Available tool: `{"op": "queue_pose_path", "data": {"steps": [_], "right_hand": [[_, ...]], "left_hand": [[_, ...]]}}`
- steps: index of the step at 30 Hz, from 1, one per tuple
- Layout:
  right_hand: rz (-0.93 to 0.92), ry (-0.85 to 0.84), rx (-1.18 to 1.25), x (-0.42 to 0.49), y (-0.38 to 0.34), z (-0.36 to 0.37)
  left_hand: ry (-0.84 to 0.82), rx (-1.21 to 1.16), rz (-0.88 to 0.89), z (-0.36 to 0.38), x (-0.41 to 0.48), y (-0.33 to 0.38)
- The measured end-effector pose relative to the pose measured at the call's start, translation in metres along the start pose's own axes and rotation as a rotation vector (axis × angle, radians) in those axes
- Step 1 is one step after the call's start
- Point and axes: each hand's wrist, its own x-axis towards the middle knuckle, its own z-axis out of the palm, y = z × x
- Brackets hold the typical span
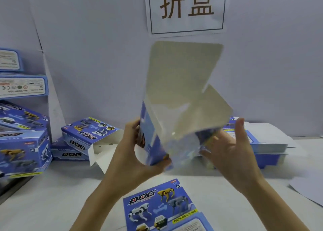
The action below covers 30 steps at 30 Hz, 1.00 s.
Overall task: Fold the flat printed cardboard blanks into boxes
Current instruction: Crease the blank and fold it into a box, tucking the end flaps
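Note:
A half-formed blue printed box [176,108] hangs in the air over the table, its open end toward me and its pale inner flaps standing up. My left hand [138,153] grips its left wall, thumb on the near edge. My right hand [232,152] is at the box's right side with fingers spread and mostly straight, touching the blurred lower right wall. A flat printed blank [167,208] showing robot dogs and "DOG" lies on the table below my hands.
Folded boxes [22,148] are stacked at the left, with two more boxes [83,136] lying behind them, one with open flaps. A stack of flat blanks [267,148] sits at the right. A paper sign [186,8] hangs on the wall.

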Motion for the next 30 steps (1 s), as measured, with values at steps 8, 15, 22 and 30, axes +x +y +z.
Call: {"op": "queue_pose_path", "data": {"steps": [8, 15, 22, 30], "right_hand": [[0.006, -0.236, 0.271, -0.007, -0.014, -0.006], [-0.011, -0.265, 0.081, -0.012, -0.023, -0.015], [0.117, 0.242, -0.45, -0.006, -0.005, -0.012], [0.307, 0.064, -0.793, -0.014, -0.02, -0.005]], "left_hand": [[-0.091, 0.176, 0.196, -0.002, -0.003, -0.002], [-0.05, 0.204, 0.207, -0.003, -0.003, 0.001], [-0.108, 0.402, 0.381, -0.001, 0.001, 0.008], [-0.133, 0.324, 0.068, -0.012, 0.001, -0.006]]}}
